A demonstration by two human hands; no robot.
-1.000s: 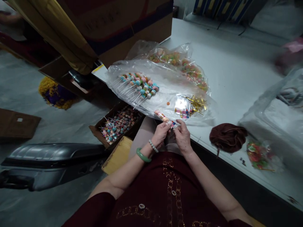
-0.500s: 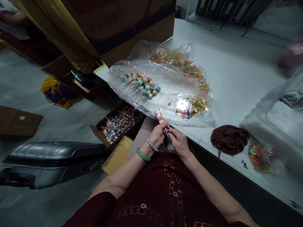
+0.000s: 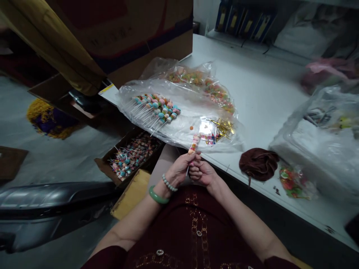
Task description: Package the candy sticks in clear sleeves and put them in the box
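Both hands meet just below the table's front edge over my lap. My left hand (image 3: 180, 167), with a green bangle and a bead bracelet on its wrist, is closed round a wrapped candy skewer (image 3: 193, 145) that points up. My right hand (image 3: 202, 173) is curled shut against the skewer's stick, below the candy. On a clear plastic sheet (image 3: 185, 123) just beyond lie a fan of several pastel candy skewers (image 3: 157, 105), a small pile of gold twist ties (image 3: 223, 127) and small printed wrappers (image 3: 208, 132).
A bag of more candies (image 3: 207, 86) lies at the sheet's far side. A brown cloth pouch (image 3: 258, 163) and a candy packet (image 3: 291, 182) sit right. Large plastic bags (image 3: 319, 142) fill the right. A box of wrapped skewers (image 3: 131, 154) stands on the floor left, under big cartons (image 3: 112, 37).
The skewer went from lying flat between my fingertips to standing upright. Both hands drew back toward my lap and closed tighter on it. The view shifted slightly.
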